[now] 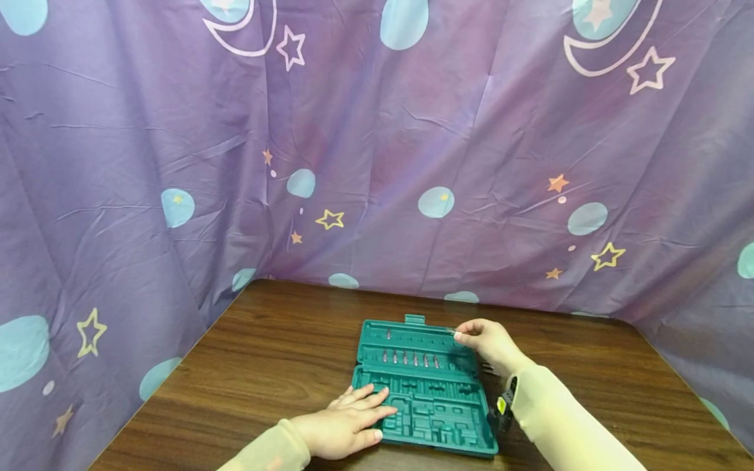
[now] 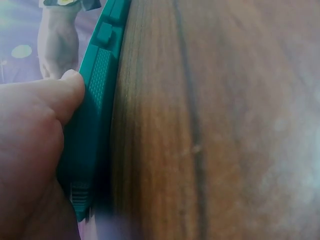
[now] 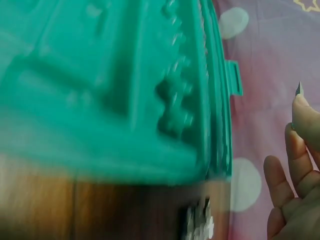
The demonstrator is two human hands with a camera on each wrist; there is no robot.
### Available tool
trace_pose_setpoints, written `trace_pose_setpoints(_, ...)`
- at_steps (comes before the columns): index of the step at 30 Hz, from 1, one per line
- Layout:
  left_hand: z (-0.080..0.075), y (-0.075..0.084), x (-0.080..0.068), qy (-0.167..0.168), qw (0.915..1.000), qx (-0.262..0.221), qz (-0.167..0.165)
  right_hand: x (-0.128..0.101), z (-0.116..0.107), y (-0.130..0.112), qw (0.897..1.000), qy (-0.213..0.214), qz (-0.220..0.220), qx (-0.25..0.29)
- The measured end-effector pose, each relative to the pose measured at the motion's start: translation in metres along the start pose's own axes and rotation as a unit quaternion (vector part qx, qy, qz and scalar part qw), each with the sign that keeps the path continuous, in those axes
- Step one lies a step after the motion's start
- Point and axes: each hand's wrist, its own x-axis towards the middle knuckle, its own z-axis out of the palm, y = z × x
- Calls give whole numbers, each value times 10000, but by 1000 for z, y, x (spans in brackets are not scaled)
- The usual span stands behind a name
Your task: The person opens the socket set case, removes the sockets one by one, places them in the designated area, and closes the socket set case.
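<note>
Green tool case (image 1: 425, 386), open flat near the front middle of the wooden table (image 1: 265, 353), a row of small metal bits seated in its far half. Left hand (image 1: 344, 422) flat on the case's near left corner, fingers straight and holding nothing. Right hand (image 1: 489, 341) at the far right corner, fingers pinching a thin metal bit (image 1: 452, 331) over the case's edge. Purple star-and-moon cloth (image 1: 377, 163) draped behind and beside.

Matt green plastic case (image 1: 430, 399), glossy wood-grain table (image 1: 265, 366), creased purple cloth backdrop (image 1: 377, 163)
</note>
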Motion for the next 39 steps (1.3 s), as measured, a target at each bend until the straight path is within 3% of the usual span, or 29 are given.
trace_pose_setpoints(16,0,1,0,54,10000,52,23,-25,-31,28,9997,-17,235,-29)
trace_pose_setpoints(39,2,0,0,126,9998,157,34,-49,-41,62,9979,-247,408,-428)
